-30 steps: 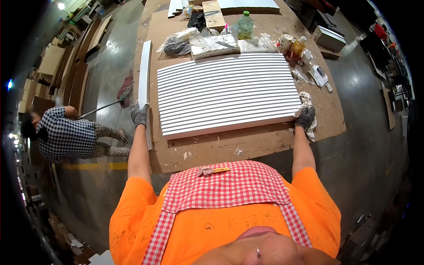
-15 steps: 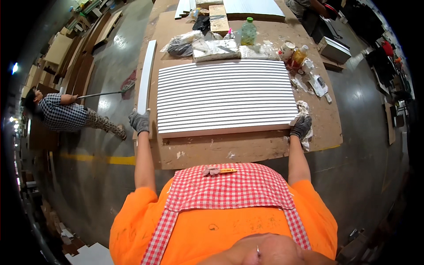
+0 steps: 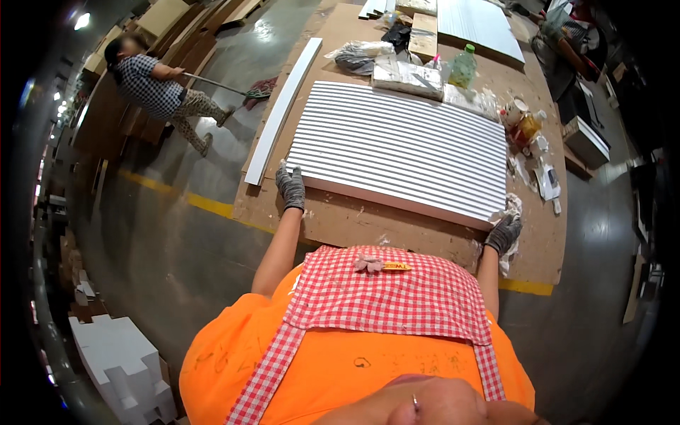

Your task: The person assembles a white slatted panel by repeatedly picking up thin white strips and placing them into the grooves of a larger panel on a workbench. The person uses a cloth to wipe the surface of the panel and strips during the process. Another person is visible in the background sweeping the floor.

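Observation:
A wide block of white strips (image 3: 400,152), laid side by side with dark gaps between them, rests on the brown-covered worktable (image 3: 340,216). My left hand (image 3: 291,188), in a grey glove, is at the block's near left corner, its fingers stretched along that end. At the near right corner my right hand (image 3: 503,234), also gloved, is closed on a crumpled white rag (image 3: 513,207), partly hidden by the hand. A single long white strip (image 3: 285,110) lies apart along the table's left edge.
Behind the block stand a paint-smeared white slab (image 3: 407,78), a green bottle (image 3: 462,67) and a plastic bag (image 3: 360,57). A bottle of amber liquid (image 3: 527,127) is at the right. On the floor at left, a person (image 3: 152,85) pushes a mop (image 3: 259,92).
My left hand has left the near end of the single strip and moved right to the block's corner. My right hand stays at the rag. The view has turned and the person has stepped.

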A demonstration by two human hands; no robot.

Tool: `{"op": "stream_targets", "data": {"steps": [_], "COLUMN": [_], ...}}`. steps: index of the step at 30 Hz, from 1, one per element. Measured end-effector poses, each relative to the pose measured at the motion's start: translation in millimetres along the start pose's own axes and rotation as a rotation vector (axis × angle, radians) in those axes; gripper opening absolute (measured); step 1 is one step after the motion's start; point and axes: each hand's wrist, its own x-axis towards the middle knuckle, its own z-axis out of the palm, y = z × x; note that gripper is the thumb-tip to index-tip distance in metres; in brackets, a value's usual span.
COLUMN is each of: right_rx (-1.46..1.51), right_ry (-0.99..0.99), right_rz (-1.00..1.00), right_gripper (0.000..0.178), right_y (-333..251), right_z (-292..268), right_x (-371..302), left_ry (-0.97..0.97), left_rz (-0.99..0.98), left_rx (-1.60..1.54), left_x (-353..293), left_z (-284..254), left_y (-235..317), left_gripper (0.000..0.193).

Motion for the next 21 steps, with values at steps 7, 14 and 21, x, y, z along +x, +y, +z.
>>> {"op": "stream_targets", "data": {"steps": [7, 14, 21], "right_rx": [-0.049, 0.499, 1.628], "right_ry": [0.005, 0.084, -0.771], "right_rz": [-0.234, 0.009, 0.708], "right_gripper": [0.039, 0.031, 0.047], "right_y": [79, 38, 89], "right_z": [-40, -75, 38], "right_x": [88, 62, 47], "left_ry": [-0.156, -0.19, -0.169], "left_rz": [-0.138, -0.133, -0.084], "left_rx": [-0.004, -0.143, -0.092], "left_x": [-3, -4, -11], "left_z": [-5, -27, -16], "left_y": [35, -12, -9], "left_gripper": [0.063, 0.056, 0.058]}}
